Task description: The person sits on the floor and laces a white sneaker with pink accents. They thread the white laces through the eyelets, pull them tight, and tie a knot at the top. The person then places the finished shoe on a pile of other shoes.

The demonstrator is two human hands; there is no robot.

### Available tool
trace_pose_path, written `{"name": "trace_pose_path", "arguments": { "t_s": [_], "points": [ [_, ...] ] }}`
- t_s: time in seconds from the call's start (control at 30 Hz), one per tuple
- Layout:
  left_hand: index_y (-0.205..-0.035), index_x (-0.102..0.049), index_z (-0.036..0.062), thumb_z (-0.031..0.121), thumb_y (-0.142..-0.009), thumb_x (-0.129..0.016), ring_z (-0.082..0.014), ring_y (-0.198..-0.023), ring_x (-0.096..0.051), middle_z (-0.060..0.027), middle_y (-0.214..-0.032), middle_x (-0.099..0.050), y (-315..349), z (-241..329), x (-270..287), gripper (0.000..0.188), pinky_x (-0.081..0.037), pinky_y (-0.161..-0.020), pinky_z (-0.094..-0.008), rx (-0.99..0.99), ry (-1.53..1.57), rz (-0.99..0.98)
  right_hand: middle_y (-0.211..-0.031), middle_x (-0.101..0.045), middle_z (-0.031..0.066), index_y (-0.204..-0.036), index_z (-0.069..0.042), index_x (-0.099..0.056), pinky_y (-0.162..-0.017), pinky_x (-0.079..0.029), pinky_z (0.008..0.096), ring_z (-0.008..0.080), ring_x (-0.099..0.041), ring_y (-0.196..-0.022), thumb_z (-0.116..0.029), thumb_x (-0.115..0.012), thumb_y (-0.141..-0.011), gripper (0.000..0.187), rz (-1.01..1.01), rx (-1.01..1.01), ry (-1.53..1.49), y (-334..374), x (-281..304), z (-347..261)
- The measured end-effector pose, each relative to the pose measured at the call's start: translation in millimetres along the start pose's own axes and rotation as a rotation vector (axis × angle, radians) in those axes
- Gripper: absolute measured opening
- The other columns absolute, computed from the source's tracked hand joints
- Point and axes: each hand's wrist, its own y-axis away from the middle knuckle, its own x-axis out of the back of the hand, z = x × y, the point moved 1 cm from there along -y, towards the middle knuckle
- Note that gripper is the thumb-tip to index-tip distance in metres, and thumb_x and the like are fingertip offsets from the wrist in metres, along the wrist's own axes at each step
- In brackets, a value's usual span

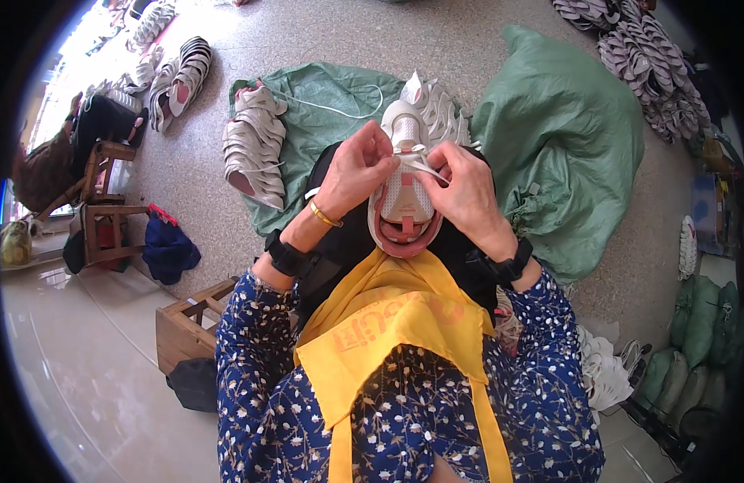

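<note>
A white and pink sneaker upper (403, 197) rests on my lap, its toe pointing away from me and its pink-lined opening toward me. Across its lacing area runs a white shoelace (420, 163). My left hand (357, 167) pinches the lace at the left side of the shoe, thumb and forefinger together. On the other side my right hand (466, 196) grips a flat stretch of the same lace between thumb and fingers. The fingers cover part of the eyelets. A yellow apron (388, 322) lies over my lap, just below the shoe's heel.
Before me a green woven sheet (331, 88) bears a stack of nested white uppers (255, 145) and another stack (440, 113). A bulging green sack (565, 153) sits at the right. More uppers (653, 76) lie far right. A wooden stool (185, 330) stands by my left side.
</note>
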Motion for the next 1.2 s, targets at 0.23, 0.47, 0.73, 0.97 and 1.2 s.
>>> {"name": "trace_pose_path", "arguments": {
  "t_s": [0.23, 0.47, 0.73, 0.97, 1.2],
  "points": [
    [-0.094, -0.051, 0.0045, -0.002, -0.091, -0.068, -0.0041, -0.073, -0.047, 0.0033, -0.08, -0.05, 30, 17, 20, 0.018, -0.041, -0.063, -0.0224, -0.084, -0.115, -0.072, -0.085, -0.065, 0.0152, -0.093, -0.002, -0.06, -0.069, -0.053, 0.0457, 0.0376, -0.066, -0.079, -0.006, -0.072, -0.083, 0.016, 0.035, 0.007, 0.002, 5, -5, 2],
    [-0.089, -0.053, -0.0001, -0.003, -0.085, -0.069, -0.0192, -0.064, -0.054, -0.0088, -0.075, -0.055, 35, 40, 7, 0.017, -0.046, -0.06, -0.032, -0.308, -0.53, 0.011, -0.089, -0.064, 0.0129, -0.093, -0.003, -0.062, -0.071, -0.053, 0.0436, 0.0349, -0.067, -0.083, -0.006, -0.074, -0.083, 0.016, 0.056, 0.081, 0.048, 8, -2, -7],
    [-0.087, -0.054, -0.0015, -0.002, -0.084, -0.066, -0.0315, -0.066, -0.06, -0.0139, -0.076, -0.058, 22, 45, 8, 0.012, -0.049, -0.06, -0.0367, -0.394, -0.593, 0.069, -0.088, -0.068, 0.0136, -0.092, -0.003, -0.068, -0.071, -0.054, 0.0438, 0.0355, -0.068, -0.082, -0.011, -0.076, -0.085, 0.014, -0.006, 0.006, 0.011, 3, 1, -11],
    [-0.087, -0.054, -0.0011, -0.001, -0.084, -0.065, -0.0326, -0.068, -0.06, -0.0139, -0.078, -0.058, 14, 48, 4, 0.012, -0.048, -0.061, -0.0383, -0.458, -0.646, 0.1, -0.086, -0.068, 0.0146, -0.089, -0.003, -0.068, -0.071, -0.054, 0.046, 0.0372, -0.068, -0.082, -0.011, -0.074, -0.085, 0.011, -0.08, 0.037, 0.081, -5, 2, -15],
    [-0.088, -0.054, -0.0001, -0.001, -0.084, -0.065, -0.0344, -0.07, -0.061, -0.0145, -0.081, -0.059, 13, 47, 6, 0.012, -0.049, -0.062, -0.0408, -0.471, -0.662, 0.1, -0.086, -0.069, 0.0164, -0.092, -0.002, -0.067, -0.071, -0.054, 0.048, 0.0389, -0.069, -0.083, -0.009, -0.072, -0.085, 0.01, -0.053, 0.087, 0.059, -6, -4, -22]
  ]
}}
